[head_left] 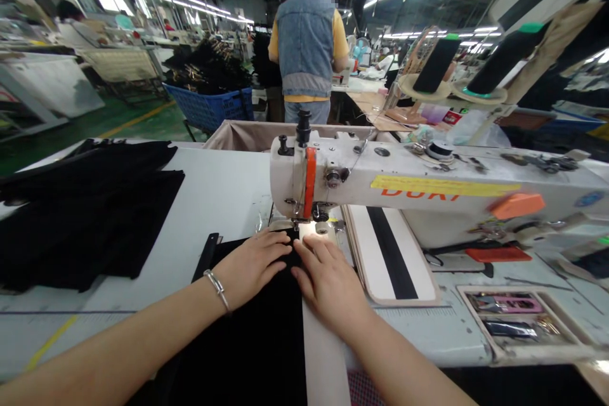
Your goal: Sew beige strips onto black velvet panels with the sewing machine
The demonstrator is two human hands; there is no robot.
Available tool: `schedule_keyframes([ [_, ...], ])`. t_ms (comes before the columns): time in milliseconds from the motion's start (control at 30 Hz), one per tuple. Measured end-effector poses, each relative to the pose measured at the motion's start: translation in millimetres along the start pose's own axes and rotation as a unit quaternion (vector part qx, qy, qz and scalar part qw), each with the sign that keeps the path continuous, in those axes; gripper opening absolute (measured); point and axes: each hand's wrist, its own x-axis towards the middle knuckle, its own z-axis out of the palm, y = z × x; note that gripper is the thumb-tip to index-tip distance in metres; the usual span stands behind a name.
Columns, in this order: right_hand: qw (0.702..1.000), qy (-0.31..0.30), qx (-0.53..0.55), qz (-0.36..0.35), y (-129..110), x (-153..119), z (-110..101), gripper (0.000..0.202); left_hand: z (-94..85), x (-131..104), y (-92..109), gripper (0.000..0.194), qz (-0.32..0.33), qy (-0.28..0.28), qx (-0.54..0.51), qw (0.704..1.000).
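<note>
Black fabric (257, 336) runs from the lower edge of the view up to the needle area of a white sewing machine (352, 171). My left hand (257, 263) lies on the fabric's upper part, fingers apart and pointing toward the presser foot (295, 224). Beside it my right hand (328, 273) rests at the fabric's right edge, its fingers spread and the fingertips just in front of the foot. Both hands press flat and grip nothing. A small lamp lights the spot by the needle.
More black fabric pieces (95, 209) lie on the table at left. Right of the needle are a white board with a black stripe (392, 254) and a tool tray (518, 320). Behind the machine stand a fabric-lined bin (242, 135), a blue basket (209, 104) and a person (307, 38).
</note>
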Motion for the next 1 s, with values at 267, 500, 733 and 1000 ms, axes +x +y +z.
schedule_keyframes([
  [267, 1.000, 0.001, 0.002, 0.003, -1, 0, 1, 0.045, 5.0, 3, -8, 0.026, -0.017, 0.014, -0.023, 1.000],
  [500, 1.000, 0.003, -0.002, 0.008, -10, -13, -7, 0.043, -3.6, -11, 2, 0.029, -0.004, -0.013, -0.023, 1.000],
  [733, 0.994, 0.052, 0.045, -0.086, -48, -111, -20, 0.035, -13.9, -100, 78, 0.042, 0.130, -0.046, -0.040, 0.990],
  [1000, 0.992, 0.058, 0.048, -0.105, -60, -140, -23, 0.047, -0.7, -117, 93, 0.034, 0.142, 0.015, -0.013, 0.990],
])
